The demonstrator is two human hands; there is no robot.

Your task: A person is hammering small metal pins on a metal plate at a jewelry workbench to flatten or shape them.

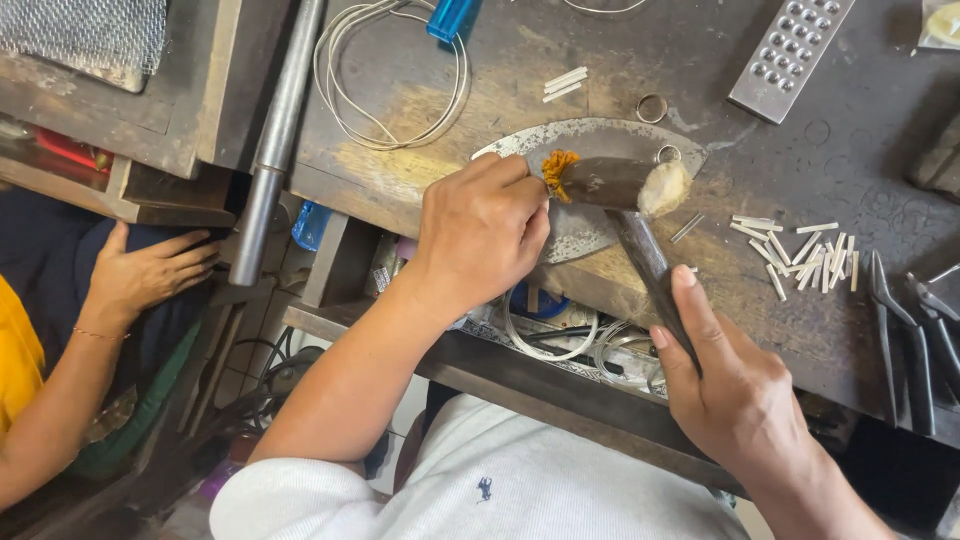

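My right hand [735,400] grips the dark handle of a mallet [620,185]. The mallet's head has a frayed orange end and a pale worn end, and it lies over a flat steel plate [600,135] on the wooden bench [420,170]. My left hand [482,232] rests on the plate's left edge, its fingers curled and pinched just under the orange end. Whatever the fingertips hold is hidden. A small metal ring [668,153] sits on the plate beside the pale end.
Several short metal strips [800,255] lie right of the mallet, with pliers [900,320] beyond them. Behind are a metal ring [652,107], a dimpled steel block [790,55], a wire coil [390,80] and a steel rod [275,140]. Another person's hand [150,272] rests at the left.
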